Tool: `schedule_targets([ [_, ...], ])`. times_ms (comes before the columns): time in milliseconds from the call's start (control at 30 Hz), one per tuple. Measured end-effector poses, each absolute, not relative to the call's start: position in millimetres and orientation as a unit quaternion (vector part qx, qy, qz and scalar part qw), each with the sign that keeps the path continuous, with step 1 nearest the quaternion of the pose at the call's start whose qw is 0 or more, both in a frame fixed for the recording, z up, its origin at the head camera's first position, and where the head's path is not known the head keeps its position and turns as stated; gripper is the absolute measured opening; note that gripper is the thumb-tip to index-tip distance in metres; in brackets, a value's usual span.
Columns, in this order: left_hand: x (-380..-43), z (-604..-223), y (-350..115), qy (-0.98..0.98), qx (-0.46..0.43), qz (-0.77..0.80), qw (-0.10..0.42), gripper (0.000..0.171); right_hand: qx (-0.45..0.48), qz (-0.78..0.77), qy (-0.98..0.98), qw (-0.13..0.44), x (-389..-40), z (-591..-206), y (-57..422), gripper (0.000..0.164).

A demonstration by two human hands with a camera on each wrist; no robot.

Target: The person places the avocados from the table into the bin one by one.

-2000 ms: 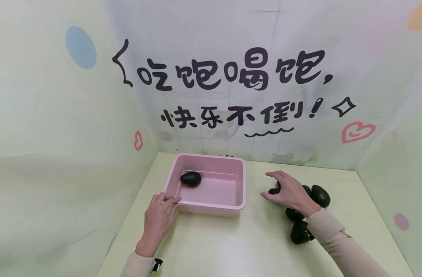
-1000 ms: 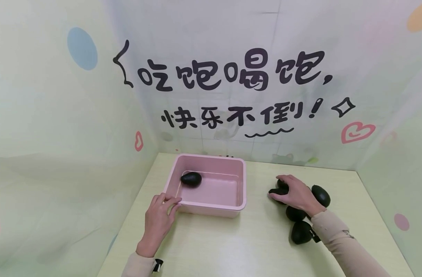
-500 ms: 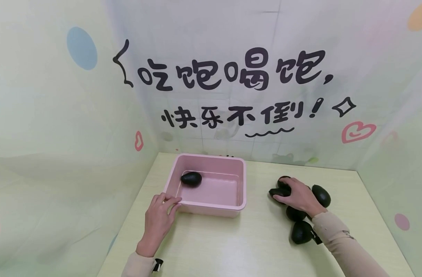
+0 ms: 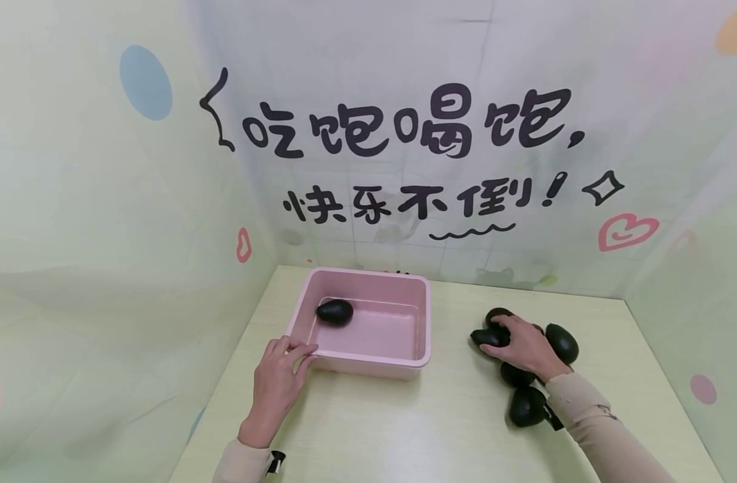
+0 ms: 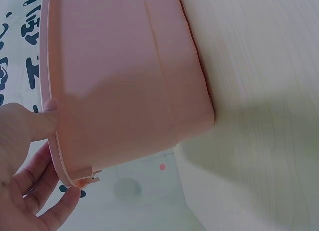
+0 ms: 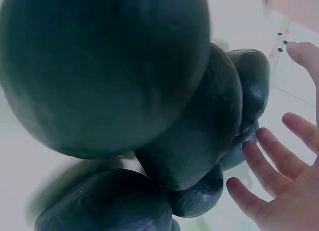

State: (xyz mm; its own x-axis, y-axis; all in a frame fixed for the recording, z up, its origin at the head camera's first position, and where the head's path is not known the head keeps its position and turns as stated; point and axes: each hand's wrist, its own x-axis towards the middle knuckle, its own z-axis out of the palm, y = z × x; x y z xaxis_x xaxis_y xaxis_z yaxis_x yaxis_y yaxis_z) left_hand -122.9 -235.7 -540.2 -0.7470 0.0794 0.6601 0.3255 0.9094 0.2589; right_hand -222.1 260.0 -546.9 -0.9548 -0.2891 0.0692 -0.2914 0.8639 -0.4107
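My left hand (image 4: 276, 384) grips the rim of a pink plastic bin (image 4: 371, 285) at its front left corner. The left wrist view shows the thumb on one side of the rim and the fingers on the other. Inside the bin lies one dark avocado (image 4: 335, 312). Over a cluster of dark avocados right of the bin, my right hand (image 4: 525, 345) reaches with fingers spread. Its thumb and fingertips are beside a small pointed avocado (image 4: 488, 338). In the right wrist view the fingers (image 6: 271, 173) look extended alongside the avocados, one of which (image 6: 104, 66) looms large.
Other avocados lie around the right hand: one behind it (image 4: 497, 315), one to its right (image 4: 562, 343) and one near the cuff (image 4: 527, 406). A pale wood table (image 4: 368, 429) carries everything. A printed backdrop (image 4: 368, 67) stands at the back and both sides.
My right hand moved right and lower over the avocados, then its fingers drew slightly back, uncovering more of the two at the cluster's left. My left hand and the bin stayed put.
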Motion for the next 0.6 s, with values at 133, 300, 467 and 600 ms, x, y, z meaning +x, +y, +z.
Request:
schedule_targets([
  [133, -122.4, -540.2, -235.8, -0.916, -0.11, -0.182, 0.339, 0.025, 0.147, 0.211, -0.966, 0.0, -221.2, -548.7, 259.5, 0.072],
  [300, -122.0, -540.4, -235.9, -0.917, -0.108, -0.184, 0.336, 0.026, 0.144, 0.208, -0.967, -0.001, -221.6, -550.6, 258.3, 0.072],
  [467, -121.9, -540.2, -235.5, -0.918, -0.108, -0.185, 0.334, 0.026, 0.145, 0.203, -0.968, -0.001, -222.4, -552.7, 256.6, 0.073],
  [600, -121.7, -540.6, -235.3, -0.917, -0.108, -0.186, 0.335, 0.026, 0.143, 0.195, -0.97, -0.006, -223.3, -555.0, 256.9, 0.075],
])
